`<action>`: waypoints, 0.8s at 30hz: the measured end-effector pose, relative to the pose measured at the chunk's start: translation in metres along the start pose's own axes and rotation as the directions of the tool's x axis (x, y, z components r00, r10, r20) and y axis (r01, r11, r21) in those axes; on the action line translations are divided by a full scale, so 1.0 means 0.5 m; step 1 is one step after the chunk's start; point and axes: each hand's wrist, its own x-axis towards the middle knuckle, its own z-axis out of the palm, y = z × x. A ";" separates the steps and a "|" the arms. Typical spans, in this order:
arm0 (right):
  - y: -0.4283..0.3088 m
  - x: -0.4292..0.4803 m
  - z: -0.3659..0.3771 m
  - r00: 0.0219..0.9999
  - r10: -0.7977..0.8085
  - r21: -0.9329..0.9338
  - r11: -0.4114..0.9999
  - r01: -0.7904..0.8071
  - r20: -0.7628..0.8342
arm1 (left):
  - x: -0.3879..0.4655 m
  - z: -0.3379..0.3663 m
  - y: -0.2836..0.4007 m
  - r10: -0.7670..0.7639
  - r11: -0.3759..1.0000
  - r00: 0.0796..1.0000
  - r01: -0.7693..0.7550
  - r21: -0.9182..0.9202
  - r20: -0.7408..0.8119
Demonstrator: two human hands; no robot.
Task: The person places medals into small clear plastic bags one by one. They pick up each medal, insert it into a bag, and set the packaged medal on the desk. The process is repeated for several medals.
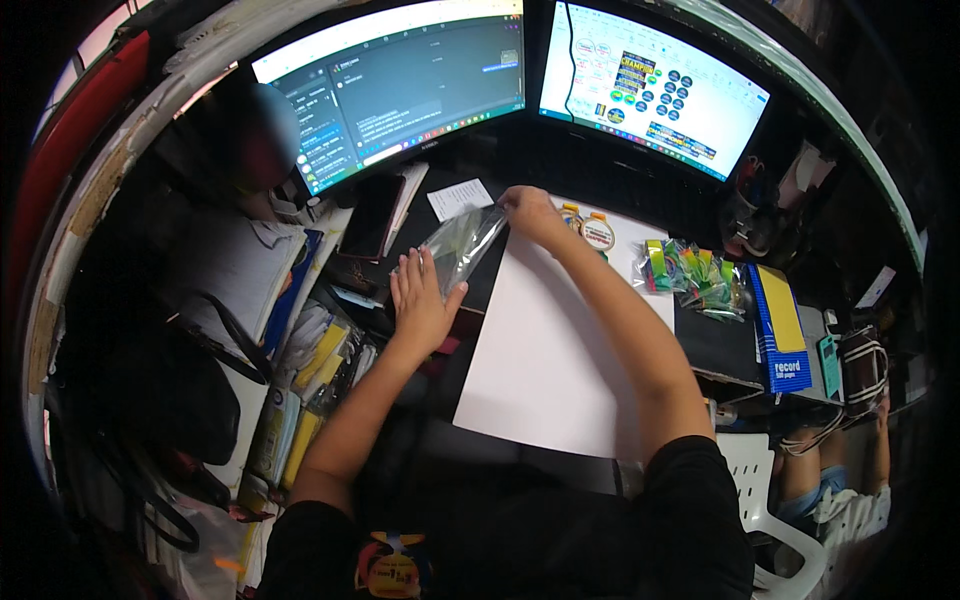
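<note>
A clear plastic bag point(466, 244) lies at the desk's left part, beside a large white sheet point(555, 360). My left hand point(422, 304) rests flat on its lower left end, fingers spread. At its upper right corner, my right hand point(527, 214) pinches the plastic between thumb and fingers. Just right of that hand, medals point(598, 232) with ribbons lie on the sheet, partly hidden by my forearm. Farther right, clear bags with colourful ribbons point(694, 274) sit at the sheet's edge. A small printed paper slip point(460, 199) lies behind the plastic bag.
Two lit monitors point(652, 97) stand at the back. Blue record book point(780, 330) and teal calculator point(829, 365) lie right. Stacked papers point(247, 277) and packed folders point(319, 360) fill the left. A white plastic chair point(757, 487) and another person point(847, 502) are at lower right.
</note>
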 end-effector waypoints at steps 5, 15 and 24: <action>-0.008 0.093 0.037 0.842 0.390 -0.077 0.917 -0.391 0.373 | -0.005 0.002 -0.001 0.011 0.999 0.999 -0.013 -0.038 -0.049; -0.024 0.068 0.064 0.994 0.032 -0.173 0.984 -0.050 -0.103 | 0.001 -0.017 0.018 -0.006 0.997 0.998 0.002 0.075 0.057; -0.130 0.006 -0.197 0.792 -0.453 -0.278 0.888 0.365 -0.408 | 0.100 -0.087 0.083 -0.022 0.981 1.000 0.025 -0.194 0.015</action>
